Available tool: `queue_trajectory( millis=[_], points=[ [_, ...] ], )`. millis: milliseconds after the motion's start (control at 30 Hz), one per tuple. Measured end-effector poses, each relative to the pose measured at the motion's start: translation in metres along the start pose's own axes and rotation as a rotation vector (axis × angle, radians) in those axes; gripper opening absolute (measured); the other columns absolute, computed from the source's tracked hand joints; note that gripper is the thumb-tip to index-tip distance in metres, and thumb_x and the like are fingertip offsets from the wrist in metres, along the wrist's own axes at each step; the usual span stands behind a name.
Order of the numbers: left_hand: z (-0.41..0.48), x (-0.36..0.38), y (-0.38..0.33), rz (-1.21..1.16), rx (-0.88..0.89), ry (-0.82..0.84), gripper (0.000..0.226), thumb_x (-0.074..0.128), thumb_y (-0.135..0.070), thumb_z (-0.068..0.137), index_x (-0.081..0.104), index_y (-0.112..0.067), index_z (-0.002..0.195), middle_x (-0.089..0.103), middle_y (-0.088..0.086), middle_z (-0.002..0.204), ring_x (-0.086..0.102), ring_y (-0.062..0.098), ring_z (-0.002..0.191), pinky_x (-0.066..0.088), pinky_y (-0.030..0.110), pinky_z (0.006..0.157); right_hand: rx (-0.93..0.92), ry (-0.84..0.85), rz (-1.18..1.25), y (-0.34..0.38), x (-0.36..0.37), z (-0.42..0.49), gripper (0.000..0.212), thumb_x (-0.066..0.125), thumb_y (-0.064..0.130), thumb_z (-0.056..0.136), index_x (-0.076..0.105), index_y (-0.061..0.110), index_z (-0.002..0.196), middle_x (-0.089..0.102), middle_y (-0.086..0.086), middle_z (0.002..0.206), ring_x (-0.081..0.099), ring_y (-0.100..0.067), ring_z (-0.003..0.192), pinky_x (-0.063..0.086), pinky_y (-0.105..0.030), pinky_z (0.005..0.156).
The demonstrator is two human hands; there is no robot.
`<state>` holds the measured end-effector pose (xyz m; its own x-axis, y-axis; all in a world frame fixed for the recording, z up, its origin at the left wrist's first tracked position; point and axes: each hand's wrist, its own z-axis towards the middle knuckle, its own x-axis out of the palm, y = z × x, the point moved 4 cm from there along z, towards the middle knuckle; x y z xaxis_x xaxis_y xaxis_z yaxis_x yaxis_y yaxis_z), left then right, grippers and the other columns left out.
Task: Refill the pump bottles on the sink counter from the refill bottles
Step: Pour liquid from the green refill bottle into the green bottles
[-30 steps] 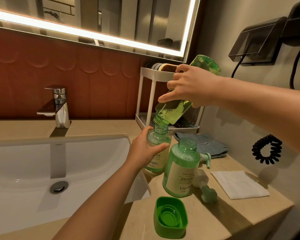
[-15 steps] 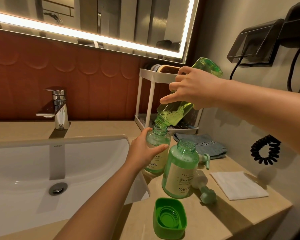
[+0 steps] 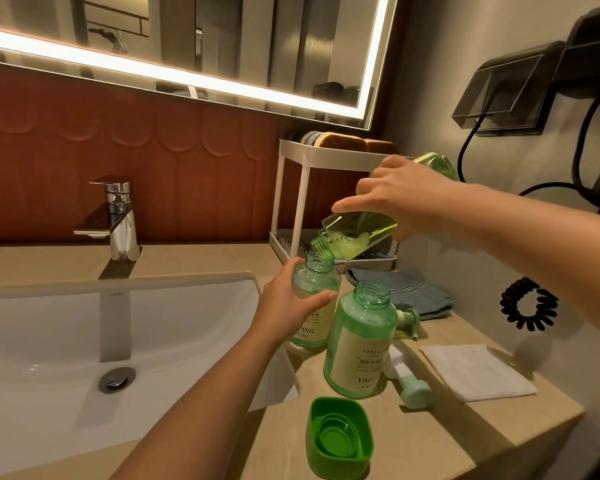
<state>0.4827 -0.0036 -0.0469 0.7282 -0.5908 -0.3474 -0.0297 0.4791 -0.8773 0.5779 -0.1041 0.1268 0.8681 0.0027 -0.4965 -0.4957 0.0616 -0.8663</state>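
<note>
My right hand (image 3: pixel 400 199) grips a clear green refill bottle (image 3: pixel 357 233), tipped neck-down to the left, frothy green liquid pooled near its mouth. Its neck rests at the open mouth of a pale green pump bottle (image 3: pixel 317 282) standing on the counter, which my left hand (image 3: pixel 290 306) holds around its side. A second open pump bottle (image 3: pixel 361 344), nearly full, stands just to the right and nearer. Two pump heads (image 3: pixel 411 386) lie beside it. The refill bottle's green cap (image 3: pixel 338 438) lies upside down at the counter's front.
A white sink basin (image 3: pixel 118 341) with a chrome tap (image 3: pixel 116 216) fills the left. A white two-tier rack (image 3: pixel 326 161) stands behind the bottles. A blue cloth (image 3: pixel 413 292), a white folded napkin (image 3: pixel 475 372) and a black coiled cord (image 3: pixel 529 308) sit to the right.
The refill bottle has levelled out a little, its base dropping lower, while its neck stays at the pump bottle's mouth. My left hand keeps its hold.
</note>
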Motion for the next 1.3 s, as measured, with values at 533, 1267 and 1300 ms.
queue_trajectory(
  millis=[533, 1267, 1300],
  points=[
    [-0.004, 0.000, -0.009, -0.126, -0.059, 0.104, 0.102, 0.066, -0.072, 0.062, 0.022, -0.033, 0.146, 0.046, -0.003, 0.143, 0.050, 0.020, 0.125, 0.044, 0.048, 0.101, 0.483, -0.032, 1.155, 0.039, 0.084, -0.041, 0.100, 0.082, 0.026, 0.066, 0.019, 0.049, 0.140, 0.054, 0.003, 0.121, 0.051, -0.018, 0.113, 0.043, -0.041, 0.098],
    [-0.012, -0.051, -0.134, -0.117, 0.213, 0.059, 0.056, 0.053, -0.041, 0.090, 0.040, -0.016, 0.139, 0.052, -0.003, 0.132, 0.050, 0.008, 0.118, 0.042, 0.016, 0.090, 0.652, -0.585, 1.879, 0.004, -0.038, -0.033, 0.072, 0.070, 0.037, 0.079, 0.029, 0.027, 0.137, 0.049, 0.009, 0.120, 0.050, -0.009, 0.108, 0.040, -0.017, 0.073],
    [-0.017, -0.053, -0.139, -0.166, 0.199, 0.102, 0.052, 0.054, -0.037, 0.090, 0.042, -0.016, 0.136, 0.056, -0.007, 0.122, 0.055, 0.003, 0.108, 0.046, 0.011, 0.079, 0.646, -0.569, 1.931, 0.006, -0.045, -0.031, 0.071, 0.068, 0.038, 0.080, 0.028, 0.026, 0.138, 0.050, 0.008, 0.120, 0.050, -0.010, 0.108, 0.041, -0.019, 0.074]
  ],
)
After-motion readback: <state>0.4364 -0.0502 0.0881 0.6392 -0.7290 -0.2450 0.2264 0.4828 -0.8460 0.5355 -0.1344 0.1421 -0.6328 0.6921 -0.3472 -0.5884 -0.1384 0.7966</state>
